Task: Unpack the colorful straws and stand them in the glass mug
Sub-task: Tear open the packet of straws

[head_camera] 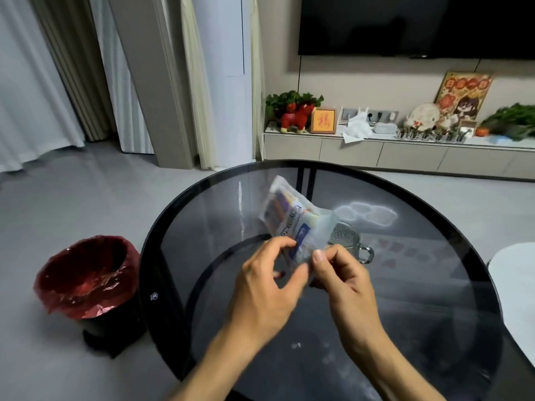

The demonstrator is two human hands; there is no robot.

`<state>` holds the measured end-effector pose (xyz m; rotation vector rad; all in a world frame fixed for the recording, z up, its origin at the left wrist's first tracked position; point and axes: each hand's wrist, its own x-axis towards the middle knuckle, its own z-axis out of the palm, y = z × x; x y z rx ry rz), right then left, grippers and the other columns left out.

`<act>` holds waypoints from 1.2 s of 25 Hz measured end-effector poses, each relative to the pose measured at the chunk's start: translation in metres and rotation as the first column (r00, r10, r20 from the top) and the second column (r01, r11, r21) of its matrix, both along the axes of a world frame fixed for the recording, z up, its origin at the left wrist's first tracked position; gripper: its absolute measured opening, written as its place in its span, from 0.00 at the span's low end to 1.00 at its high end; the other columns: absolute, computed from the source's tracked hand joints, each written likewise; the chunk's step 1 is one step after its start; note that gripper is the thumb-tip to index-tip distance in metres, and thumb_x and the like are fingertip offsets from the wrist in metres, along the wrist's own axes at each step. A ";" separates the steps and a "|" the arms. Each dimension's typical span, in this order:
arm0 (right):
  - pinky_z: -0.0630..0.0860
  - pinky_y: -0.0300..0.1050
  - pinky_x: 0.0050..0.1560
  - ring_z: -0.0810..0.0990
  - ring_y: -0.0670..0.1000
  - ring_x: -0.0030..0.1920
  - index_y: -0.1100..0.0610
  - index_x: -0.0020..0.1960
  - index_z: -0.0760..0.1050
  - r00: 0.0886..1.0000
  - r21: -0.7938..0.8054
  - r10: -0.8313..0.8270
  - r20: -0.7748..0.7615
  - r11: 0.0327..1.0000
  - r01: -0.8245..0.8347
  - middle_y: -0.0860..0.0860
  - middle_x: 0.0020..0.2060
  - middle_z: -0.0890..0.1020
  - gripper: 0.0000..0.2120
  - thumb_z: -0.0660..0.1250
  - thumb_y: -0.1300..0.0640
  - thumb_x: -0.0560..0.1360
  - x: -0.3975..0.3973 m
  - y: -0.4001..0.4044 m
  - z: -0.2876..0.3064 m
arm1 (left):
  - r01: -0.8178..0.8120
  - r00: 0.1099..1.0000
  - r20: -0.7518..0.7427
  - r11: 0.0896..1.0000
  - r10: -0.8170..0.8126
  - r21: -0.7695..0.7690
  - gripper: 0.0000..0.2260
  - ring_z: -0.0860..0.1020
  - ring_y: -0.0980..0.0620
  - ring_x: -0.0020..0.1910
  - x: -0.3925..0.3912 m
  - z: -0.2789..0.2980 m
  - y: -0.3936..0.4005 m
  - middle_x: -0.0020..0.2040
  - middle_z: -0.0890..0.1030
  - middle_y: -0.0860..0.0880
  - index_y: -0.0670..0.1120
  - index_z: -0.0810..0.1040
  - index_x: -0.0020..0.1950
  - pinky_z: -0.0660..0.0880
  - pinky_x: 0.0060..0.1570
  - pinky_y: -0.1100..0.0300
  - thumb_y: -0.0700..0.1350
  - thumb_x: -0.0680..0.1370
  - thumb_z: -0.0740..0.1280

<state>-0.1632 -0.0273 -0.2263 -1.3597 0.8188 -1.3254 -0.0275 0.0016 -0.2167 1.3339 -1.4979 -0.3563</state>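
A clear plastic packet of colorful straws with a blue and white label is held up above the round dark glass table. My left hand pinches the packet's near end between thumb and fingers. My right hand pinches the same end beside it, thumb on top. The glass mug stands on the table just behind the packet and my right hand; its handle points right, and its lower part is hidden.
A black bin with a red liner stands on the floor left of the table. A white object edges in at the right. A low cabinet with plants and ornaments runs along the far wall under a TV.
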 end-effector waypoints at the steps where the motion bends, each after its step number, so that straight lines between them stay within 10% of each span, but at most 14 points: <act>1: 0.80 0.43 0.46 0.81 0.52 0.41 0.63 0.42 0.76 0.996 0.006 0.086 0.030 0.996 -0.086 0.60 0.39 0.83 0.11 0.63 0.57 0.80 0.001 0.000 0.001 | -0.012 0.998 -0.064 1.000 0.011 -0.009 0.13 0.82 0.60 0.51 -0.004 -0.003 -0.002 0.52 0.83 0.58 0.53 0.79 0.55 0.81 0.49 0.56 0.52 0.72 0.71; 6: 0.80 0.53 0.53 0.82 0.61 0.47 0.61 0.46 0.77 0.991 -0.039 0.127 -0.035 0.991 -0.128 0.62 0.43 0.82 0.14 0.62 0.50 0.80 0.000 -0.006 0.002 | 0.086 0.940 -0.332 0.996 -0.078 0.011 0.12 0.84 0.56 0.52 -0.002 -0.003 -0.008 0.54 0.85 0.52 0.49 0.86 0.50 0.82 0.50 0.52 0.52 0.70 0.73; 22: 0.73 0.53 0.34 0.75 0.52 0.33 0.55 0.39 0.73 0.842 -0.421 -0.235 -0.485 0.907 0.010 0.49 0.32 0.75 0.16 0.58 0.46 0.79 -0.005 -0.006 0.013 | 0.142 0.888 -0.444 0.990 -0.117 0.022 0.09 0.84 0.50 0.50 0.002 0.007 -0.001 0.48 0.87 0.49 0.44 0.87 0.44 0.80 0.55 0.45 0.46 0.69 0.72; 30: 0.74 0.55 0.33 0.76 0.51 0.31 0.52 0.39 0.71 0.771 -0.453 -0.273 -0.575 0.891 -0.023 0.48 0.30 0.77 0.18 0.53 0.44 0.80 -0.006 -0.004 0.015 | 0.068 0.948 -0.312 0.998 -0.069 -0.013 0.09 0.84 0.58 0.47 0.001 0.003 -0.001 0.48 0.86 0.52 0.48 0.87 0.42 0.80 0.47 0.64 0.50 0.68 0.71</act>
